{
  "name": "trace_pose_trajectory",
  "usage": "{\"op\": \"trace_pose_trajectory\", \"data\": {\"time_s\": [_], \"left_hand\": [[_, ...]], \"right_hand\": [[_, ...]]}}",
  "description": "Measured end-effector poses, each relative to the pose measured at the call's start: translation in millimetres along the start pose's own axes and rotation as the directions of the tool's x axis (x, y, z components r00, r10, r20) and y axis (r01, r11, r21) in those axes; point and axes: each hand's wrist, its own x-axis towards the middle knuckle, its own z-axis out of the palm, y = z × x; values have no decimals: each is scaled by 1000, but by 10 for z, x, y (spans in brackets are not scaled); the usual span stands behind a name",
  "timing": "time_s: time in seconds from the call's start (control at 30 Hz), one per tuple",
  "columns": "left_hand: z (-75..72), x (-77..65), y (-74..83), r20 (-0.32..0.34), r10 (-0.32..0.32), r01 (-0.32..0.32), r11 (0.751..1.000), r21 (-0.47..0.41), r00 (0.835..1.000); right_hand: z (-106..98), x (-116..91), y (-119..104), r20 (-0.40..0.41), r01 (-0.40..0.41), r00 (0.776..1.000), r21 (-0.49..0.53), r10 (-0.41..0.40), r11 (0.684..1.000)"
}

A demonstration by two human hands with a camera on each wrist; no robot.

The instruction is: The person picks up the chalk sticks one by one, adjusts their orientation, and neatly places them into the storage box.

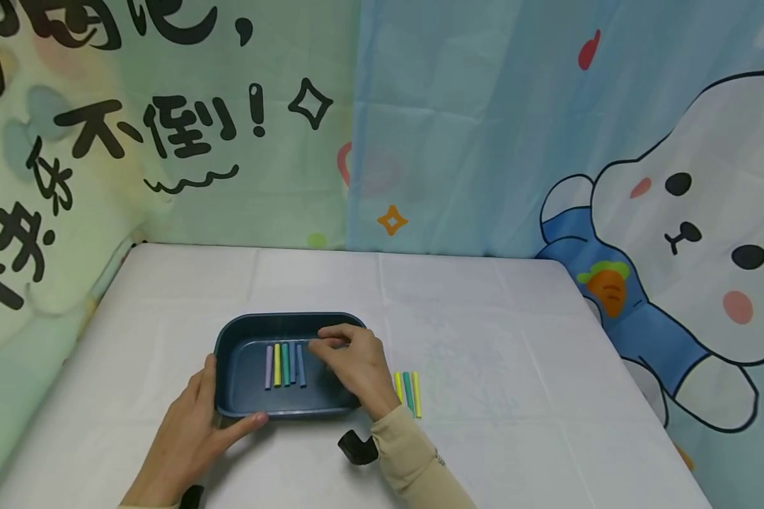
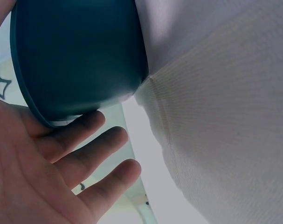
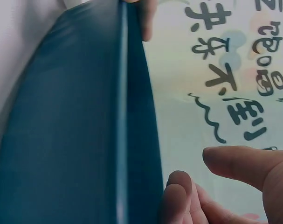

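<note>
On white cloth (image 1: 535,424) (backdrop (image 1: 458,162) behind), tray (image 1: 238,382).

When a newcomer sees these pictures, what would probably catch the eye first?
Probably the large cartoon animal on the backdrop at right, then the black writing at upper left. Below, on the white table, the blue tray stands out: five colored sticks lie in it, with the left hand at its left side and the right hand over its right.

Five coloured sticks (image 1: 285,365) lie in the navy tray (image 1: 245,371); three sticks (image 1: 408,390) show beside it.
</note>
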Motion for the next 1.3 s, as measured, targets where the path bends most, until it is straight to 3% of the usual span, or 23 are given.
{"op": "trace_pose_trajectory", "data": {"time_s": [0.4, 0.8, 1.03, 1.3], "left_hand": [[8, -21, -9, -9, 4, -4, 1000, -2, 1000], [-12, -20, -9, -25, 16, -16, 1000, -5, 1000], [4, -9, -6, -20, 13, -13, 1000, -8, 1000], [0, -11, 3, -28, 22, -22, 1000, 5, 999]], "right_hand": [[-303, -115, 66, -46, -10, 999, 110, 15, 994], [-547, -165, 203, -151, -5, 989, 47, 12, 999], [-671, -177, 294, -201, -68, 977, 24, 71, 997], [-769, -185, 405, -224, -79, 971, 41, 86, 996]]}}
